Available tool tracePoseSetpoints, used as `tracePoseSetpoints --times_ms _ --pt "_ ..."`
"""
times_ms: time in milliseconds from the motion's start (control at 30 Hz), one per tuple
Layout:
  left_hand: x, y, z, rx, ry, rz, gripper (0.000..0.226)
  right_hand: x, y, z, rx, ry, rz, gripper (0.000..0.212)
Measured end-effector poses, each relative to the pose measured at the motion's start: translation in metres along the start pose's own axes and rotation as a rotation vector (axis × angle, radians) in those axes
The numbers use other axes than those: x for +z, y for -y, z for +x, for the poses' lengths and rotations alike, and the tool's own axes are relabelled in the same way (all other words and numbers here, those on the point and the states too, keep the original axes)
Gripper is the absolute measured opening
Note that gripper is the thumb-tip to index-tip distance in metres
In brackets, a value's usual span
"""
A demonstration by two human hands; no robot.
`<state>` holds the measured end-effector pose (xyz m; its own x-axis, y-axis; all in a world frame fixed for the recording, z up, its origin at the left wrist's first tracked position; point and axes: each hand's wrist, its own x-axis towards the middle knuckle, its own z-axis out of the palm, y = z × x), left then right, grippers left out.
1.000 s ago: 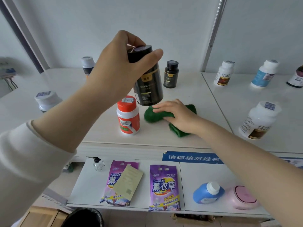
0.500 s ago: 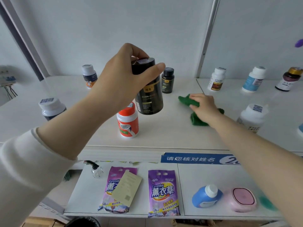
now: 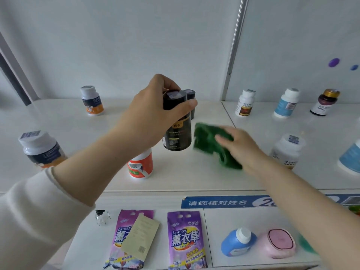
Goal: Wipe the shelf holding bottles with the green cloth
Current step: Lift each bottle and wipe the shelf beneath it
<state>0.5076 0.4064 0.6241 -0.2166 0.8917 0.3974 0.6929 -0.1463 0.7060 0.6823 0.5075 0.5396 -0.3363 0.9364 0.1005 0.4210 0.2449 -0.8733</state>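
Note:
My left hand (image 3: 153, 114) grips a tall black bottle (image 3: 177, 133) by its cap and holds it in the air above the white shelf (image 3: 185, 172). To its right, my right hand (image 3: 239, 147) presses flat on the crumpled green cloth (image 3: 208, 141), which lies on the shelf; the hand is blurred. A red-and-white bottle (image 3: 140, 164) stands under my left wrist. A smaller black bottle (image 3: 191, 94) stands behind the lifted one, mostly hidden.
Several bottles stand about the shelf: navy-and-orange ones at left (image 3: 41, 151) and back left (image 3: 91, 100), white and blue ones on the right section (image 3: 286, 151). A lower shelf (image 3: 233, 221) holds purple detergent bags (image 3: 184, 244), a blue bottle (image 3: 237, 242) and a pink box (image 3: 278, 242).
My right hand slid the green cloth across the shelf, right and away, then back toward the lifted bottle. My left hand kept the black bottle raised. The view tilted upward.

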Motion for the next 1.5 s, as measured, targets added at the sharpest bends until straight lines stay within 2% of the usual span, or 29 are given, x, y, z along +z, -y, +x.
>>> tracePoseSetpoints --times_ms 67,133,200,300,467,600,733,800,933,1033,1167,1267,1333,1500 --pt "0.006 0.004 0.004 -0.001 0.018 0.017 0.028 -0.005 -0.014 0.044 0.005 -0.187 -0.141 0.033" --pt "0.011 0.009 0.007 -0.01 0.034 0.035 0.029 -0.006 -0.031 0.078 0.043 -0.168 -0.371 0.036" --pt "0.014 0.015 0.01 -0.017 0.034 0.047 0.029 0.004 -0.04 0.096 -0.018 -0.072 -0.539 0.037" --pt "0.014 0.023 0.014 -0.018 0.01 0.046 0.027 0.034 -0.023 0.077 -0.26 0.122 -0.505 0.037" --pt "0.008 0.022 0.016 -0.027 -0.023 -0.015 0.027 0.045 -0.005 -0.023 -0.439 0.427 -0.385 0.037" --pt "0.01 0.017 0.01 0.004 -0.005 -0.039 0.03 0.024 -0.007 -0.067 -0.415 0.498 -0.318 0.036" --pt "0.028 0.016 -0.002 0.045 0.102 -0.05 0.031 0.004 -0.004 -0.093 -0.263 0.567 -0.267 0.035" --pt "0.04 0.016 -0.007 0.055 0.14 -0.07 0.031 -0.007 -0.003 -0.106 -0.162 0.5 -0.168 0.035" --pt "0.067 0.018 -0.011 0.046 0.202 -0.132 0.031 -0.032 -0.012 -0.138 0.091 0.077 0.164 0.028" --pt "0.082 0.02 -0.011 0.035 0.225 -0.154 0.033 -0.047 -0.021 -0.16 0.246 -0.09 0.313 0.022" --pt "0.099 0.018 -0.011 0.027 0.247 -0.157 0.032 -0.076 -0.025 -0.175 0.333 -0.38 0.627 0.021" --pt "0.106 0.019 -0.015 0.021 0.217 -0.141 0.032 -0.095 -0.028 -0.176 0.364 -0.416 0.809 0.021" --pt "0.105 0.02 -0.014 0.015 0.196 -0.132 0.031 -0.105 -0.028 -0.175 0.372 -0.378 0.85 0.021" --pt "0.099 0.025 -0.006 -0.071 0.107 -0.051 0.031 -0.101 -0.013 -0.159 0.245 -0.114 0.676 0.018"
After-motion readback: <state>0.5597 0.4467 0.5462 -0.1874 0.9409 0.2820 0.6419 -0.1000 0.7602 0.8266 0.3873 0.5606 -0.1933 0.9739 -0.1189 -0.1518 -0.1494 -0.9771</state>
